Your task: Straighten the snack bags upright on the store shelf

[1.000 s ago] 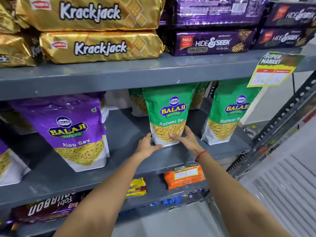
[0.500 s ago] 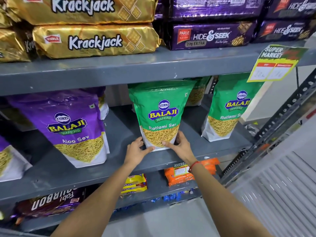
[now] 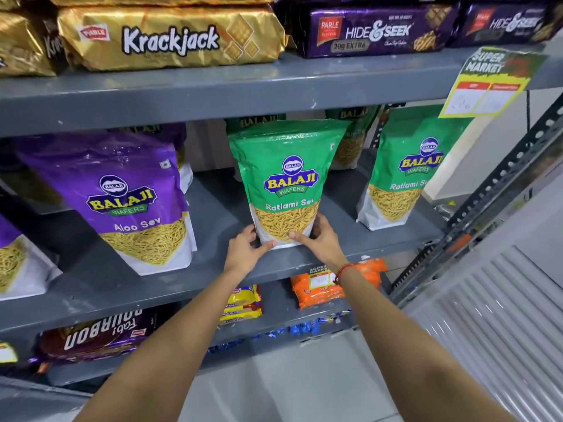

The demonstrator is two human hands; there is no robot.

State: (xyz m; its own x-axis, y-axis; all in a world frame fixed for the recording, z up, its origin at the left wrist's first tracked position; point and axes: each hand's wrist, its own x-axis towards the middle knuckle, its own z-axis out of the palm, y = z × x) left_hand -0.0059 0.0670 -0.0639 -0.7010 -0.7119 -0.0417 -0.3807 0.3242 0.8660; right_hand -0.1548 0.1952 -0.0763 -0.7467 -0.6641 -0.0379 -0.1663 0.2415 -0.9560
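Observation:
A green Balaji Ratlami Sev bag (image 3: 286,178) stands nearly upright near the front edge of the grey middle shelf (image 3: 152,278). My left hand (image 3: 245,251) grips its lower left corner and my right hand (image 3: 320,240) grips its lower right corner. A second green Ratlami Sev bag (image 3: 405,169) stands to the right, leaning slightly left. More green bags (image 3: 350,138) stand behind. A purple Aloo Sev bag (image 3: 128,196) stands at the left, tilted, with another purple bag (image 3: 15,263) cut off at the frame's left edge.
Gold Krackjack packs (image 3: 170,38) and purple Hide & Seek packs (image 3: 374,32) lie on the top shelf. A yellow price tag (image 3: 487,83) hangs at the right. Orange packs (image 3: 329,284), yellow packs (image 3: 243,303) and a Bourbon pack (image 3: 97,336) lie below. A perforated upright (image 3: 502,184) bounds the shelf's right side.
The green bag has come forward and left along the shelf between both hands, from under the upper shelf to the front edge. Both hands kept their hold on its bottom corners.

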